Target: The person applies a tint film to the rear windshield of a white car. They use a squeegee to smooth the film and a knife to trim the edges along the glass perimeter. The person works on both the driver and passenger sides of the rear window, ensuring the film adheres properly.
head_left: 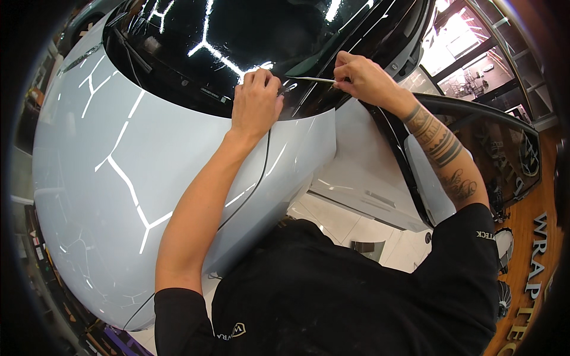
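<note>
Slim pointed tool: I see this slim pointed tool [312, 79], of pale metallic look, above the lower right corner of the windshield, its tip directed to the left.
Right hand: the right hand [363, 77] pinches the back end of the tool between thumb and bent fingers.
Left hand: the left hand [256, 101] is at the lower edge of the windshield, near the tool tip, with the fingers bent downward; from my view I cannot tell if they grip something.
Windshield: the dark windshield [172, 59] lies under the tool and carries bright reflections of lamps.
Wiper: a black wiper [135, 56] is near its left edge.
Hood: the pale grey-blue hood [107, 136] begins below the windshield, and white angular light lines reflect on it.
Fender: the fender [282, 157] is to the right of the hood, a thin dark seam between them.
Door panel: I find a pale door panel [365, 172] further right, beyond the fender's edge.
Floor: light tiles [344, 219] show below this panel, with a dark flat piece [368, 250] on them.
</note>
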Demonstrator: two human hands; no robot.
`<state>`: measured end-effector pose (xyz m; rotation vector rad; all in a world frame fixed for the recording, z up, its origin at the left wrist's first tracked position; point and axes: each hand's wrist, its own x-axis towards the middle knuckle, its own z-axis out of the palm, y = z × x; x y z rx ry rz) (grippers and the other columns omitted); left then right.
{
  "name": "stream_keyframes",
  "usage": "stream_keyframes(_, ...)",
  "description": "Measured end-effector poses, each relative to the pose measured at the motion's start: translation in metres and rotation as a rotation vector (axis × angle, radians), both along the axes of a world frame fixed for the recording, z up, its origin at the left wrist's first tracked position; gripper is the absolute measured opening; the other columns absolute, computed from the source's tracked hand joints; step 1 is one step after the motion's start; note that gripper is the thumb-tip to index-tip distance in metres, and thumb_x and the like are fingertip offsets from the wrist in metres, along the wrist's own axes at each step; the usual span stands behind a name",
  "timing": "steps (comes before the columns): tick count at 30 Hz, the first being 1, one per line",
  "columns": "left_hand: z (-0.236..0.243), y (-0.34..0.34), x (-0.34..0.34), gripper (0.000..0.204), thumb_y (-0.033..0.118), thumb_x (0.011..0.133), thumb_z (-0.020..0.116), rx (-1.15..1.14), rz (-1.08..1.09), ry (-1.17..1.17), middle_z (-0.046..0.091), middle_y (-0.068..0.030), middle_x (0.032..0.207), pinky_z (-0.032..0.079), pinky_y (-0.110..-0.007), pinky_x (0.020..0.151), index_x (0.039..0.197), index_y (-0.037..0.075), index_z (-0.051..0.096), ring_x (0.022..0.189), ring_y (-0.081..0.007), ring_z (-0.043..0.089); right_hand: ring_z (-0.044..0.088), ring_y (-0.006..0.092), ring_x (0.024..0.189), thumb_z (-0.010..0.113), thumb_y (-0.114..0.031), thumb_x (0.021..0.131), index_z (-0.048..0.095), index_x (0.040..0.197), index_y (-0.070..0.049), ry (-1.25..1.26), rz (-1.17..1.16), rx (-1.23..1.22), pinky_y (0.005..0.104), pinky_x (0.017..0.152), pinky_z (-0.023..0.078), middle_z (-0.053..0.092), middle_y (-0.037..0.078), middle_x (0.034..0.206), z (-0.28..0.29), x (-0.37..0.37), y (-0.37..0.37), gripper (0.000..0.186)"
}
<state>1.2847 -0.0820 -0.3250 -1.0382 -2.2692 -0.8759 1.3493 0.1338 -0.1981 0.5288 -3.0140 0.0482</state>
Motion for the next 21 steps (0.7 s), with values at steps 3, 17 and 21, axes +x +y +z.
stream_keyframes(3,-0.003,0.001,-0.001,0.018,0.009,0.074,0.071,-0.024,-0.018,0.060,0.054,-0.0045,0.100,0.044,-0.037,0.076,0.089,0.006,0.061,0.097,-0.0235,0.052,0.059,0.0281,0.080,0.070,-0.007,0.077,0.063,0.075,0.001,-0.067,0.002,0.067,0.0379,0.070,0.048,0.054,0.011,0.089,0.016,-0.006,0.006,0.011)
stream_keyframes(17,-0.007,0.004,-0.003,0.004,0.005,0.076,0.060,-0.059,-0.012,0.147,0.054,-0.0062,0.088,0.044,-0.038,0.075,0.079,0.005,0.059,0.091,-0.0234,0.053,0.062,0.0289,0.058,0.069,-0.007,0.073,0.057,0.067,0.003,-0.230,-0.083,0.165,0.0361,0.056,0.049,0.059,0.015,0.060,0.057,-0.017,0.003,0.017)
stream_keyframes(21,-0.008,0.006,-0.002,0.007,0.003,0.078,0.062,-0.091,0.000,0.089,0.052,-0.0058,0.091,0.041,-0.037,0.074,0.083,0.005,0.057,0.092,-0.0233,0.051,0.063,0.0320,0.064,0.071,-0.006,0.072,0.061,0.067,0.005,-0.330,-0.202,0.207,0.0371,0.060,0.048,0.060,0.016,0.063,0.067,-0.013,-0.010,0.016)
